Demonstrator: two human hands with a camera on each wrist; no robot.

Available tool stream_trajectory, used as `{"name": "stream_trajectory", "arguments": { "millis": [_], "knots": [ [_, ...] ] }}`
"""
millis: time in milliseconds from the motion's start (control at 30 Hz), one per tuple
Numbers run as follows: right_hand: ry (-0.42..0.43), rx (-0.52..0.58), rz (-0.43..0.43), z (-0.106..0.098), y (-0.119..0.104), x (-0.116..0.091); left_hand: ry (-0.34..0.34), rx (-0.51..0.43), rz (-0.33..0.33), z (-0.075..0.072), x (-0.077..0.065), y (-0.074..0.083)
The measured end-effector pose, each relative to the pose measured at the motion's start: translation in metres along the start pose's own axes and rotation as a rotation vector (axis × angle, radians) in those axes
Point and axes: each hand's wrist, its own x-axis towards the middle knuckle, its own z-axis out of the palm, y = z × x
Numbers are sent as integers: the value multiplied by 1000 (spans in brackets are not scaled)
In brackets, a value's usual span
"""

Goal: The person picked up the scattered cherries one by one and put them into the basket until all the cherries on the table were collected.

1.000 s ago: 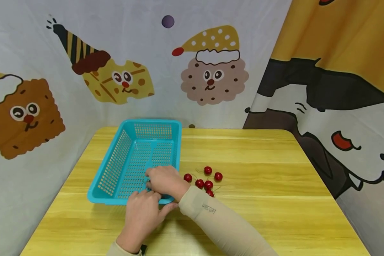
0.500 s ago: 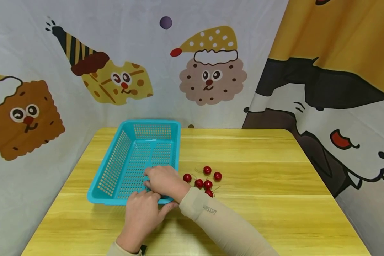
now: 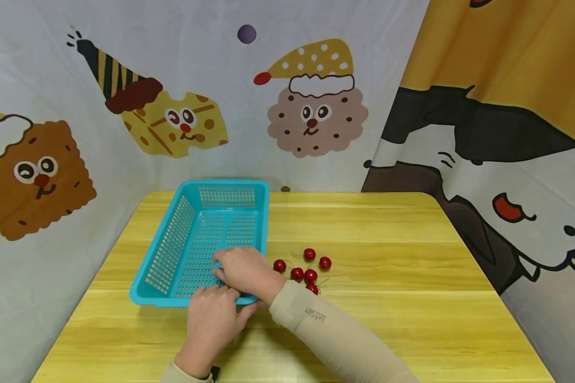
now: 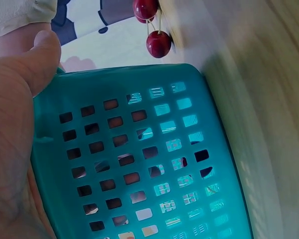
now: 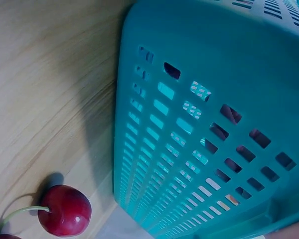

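A turquoise plastic basket (image 3: 170, 250) with a slotted wall and floor stands on the left half of the table. My left hand (image 3: 212, 316) grips its near rim, the fingers reaching over into it and the thumb outside. Inside the near right corner is my right hand (image 3: 246, 270), its wrist crossing above the rim. The right index finger and thumb are bent, with their tips apart; whatever lies under that hand is hidden. Skin shows through the slots of the basket wall (image 4: 47, 109) in the left wrist view. Several red cherries (image 3: 297, 274) with stems lie right of the basket.
The light wooden table (image 3: 388, 250) extends to the right of the cherries. Behind it hangs a cloth (image 3: 249, 117) printed with cartoon figures. One cherry (image 5: 65, 210) lies near the basket's side wall in the right wrist view.
The head view has drifted very slightly. Both hands stay at the basket's near right corner, and the basket and cherries keep their places.
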Motion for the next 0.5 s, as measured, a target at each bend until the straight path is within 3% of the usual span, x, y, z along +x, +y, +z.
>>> {"name": "stream_trajectory", "arguments": {
  "millis": [233, 400, 500],
  "knots": [
    [78, 119, -42, -5, 1, -2, -16, 16, -6, -1, 1, -2],
    [174, 241, -156, -11, 6, -12, -22, 32, -6, -1, 0, -1],
    [249, 259, -208, -16, 15, -27, -17, 33, -1, 0, 0, 0]
  ]
}}
